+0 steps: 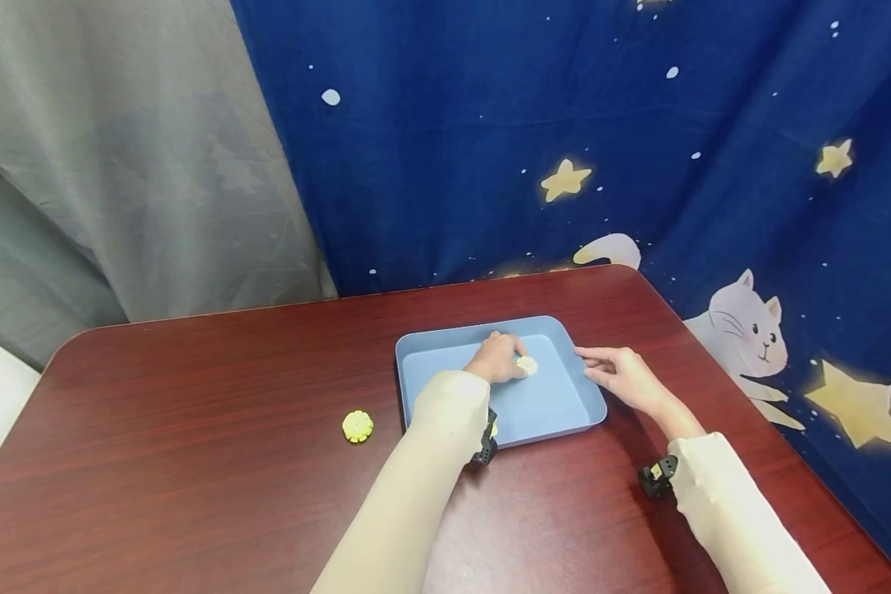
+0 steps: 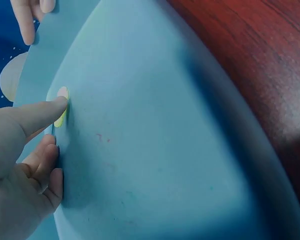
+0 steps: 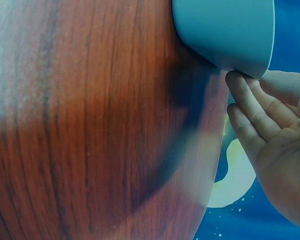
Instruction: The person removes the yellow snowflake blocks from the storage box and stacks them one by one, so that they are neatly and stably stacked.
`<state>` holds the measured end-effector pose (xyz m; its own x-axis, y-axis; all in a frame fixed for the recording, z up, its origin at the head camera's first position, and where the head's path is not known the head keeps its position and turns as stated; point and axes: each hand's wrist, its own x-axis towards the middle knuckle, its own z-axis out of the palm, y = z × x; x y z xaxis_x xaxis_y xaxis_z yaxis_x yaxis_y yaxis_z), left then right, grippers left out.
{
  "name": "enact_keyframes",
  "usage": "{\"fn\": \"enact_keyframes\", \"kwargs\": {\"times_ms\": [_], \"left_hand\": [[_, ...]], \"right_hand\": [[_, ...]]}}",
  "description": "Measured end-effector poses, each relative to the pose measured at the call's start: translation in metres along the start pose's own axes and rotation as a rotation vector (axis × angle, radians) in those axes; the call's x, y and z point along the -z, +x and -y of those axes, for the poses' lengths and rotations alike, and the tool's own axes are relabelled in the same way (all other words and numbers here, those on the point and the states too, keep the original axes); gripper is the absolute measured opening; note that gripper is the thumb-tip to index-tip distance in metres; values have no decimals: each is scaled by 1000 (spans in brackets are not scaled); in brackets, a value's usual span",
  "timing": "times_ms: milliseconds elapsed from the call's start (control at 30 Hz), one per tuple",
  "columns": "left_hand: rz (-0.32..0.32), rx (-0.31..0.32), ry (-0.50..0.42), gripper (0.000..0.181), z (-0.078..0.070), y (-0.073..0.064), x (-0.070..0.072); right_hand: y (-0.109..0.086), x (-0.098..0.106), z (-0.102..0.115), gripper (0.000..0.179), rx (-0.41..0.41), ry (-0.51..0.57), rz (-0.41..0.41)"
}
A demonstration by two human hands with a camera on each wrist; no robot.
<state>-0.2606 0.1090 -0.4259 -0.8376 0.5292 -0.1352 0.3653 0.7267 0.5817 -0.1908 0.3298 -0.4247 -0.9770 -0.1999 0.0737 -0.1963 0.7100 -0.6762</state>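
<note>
My left hand (image 1: 494, 359) reaches into the shallow blue tray (image 1: 438, 341) and pinches a small pale yellow disc (image 1: 528, 365) between thumb and finger. The left wrist view catches that disc (image 2: 61, 117) nearly edge-on, close over the tray floor, a fingertip against its face. At the tray's right side is my right hand (image 1: 624, 377), its fingers extended and touching the wall near the rim. In the right wrist view, fingertips (image 3: 235, 77) meet the outside of the tray wall (image 3: 225, 35).
A yellow flower-shaped disc (image 1: 357, 426) lies on the dark red wooden table (image 1: 193, 429), left of the tray. Behind the table hang a grey curtain (image 1: 156, 165) and a blue star-patterned curtain (image 1: 453, 148). The table's right edge runs beyond my right arm.
</note>
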Motion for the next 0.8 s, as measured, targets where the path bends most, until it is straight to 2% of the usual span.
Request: {"fn": "enact_keyframes", "kwargs": {"times_ms": [267,433,567,800], "left_hand": [[-8,4,44,27,-1,2,-1],[2,-29,61,26,1,4,1],[11,-52,41,25,3,4,2],[26,-56,1,25,4,3,5]], "right_hand": [[0,0,0,39,-12,8,1],[0,0,1,39,-16,7,2],[-1,1,2,39,-12,-2,-3],[-1,0,4,38,-8,-12,-9]]}}
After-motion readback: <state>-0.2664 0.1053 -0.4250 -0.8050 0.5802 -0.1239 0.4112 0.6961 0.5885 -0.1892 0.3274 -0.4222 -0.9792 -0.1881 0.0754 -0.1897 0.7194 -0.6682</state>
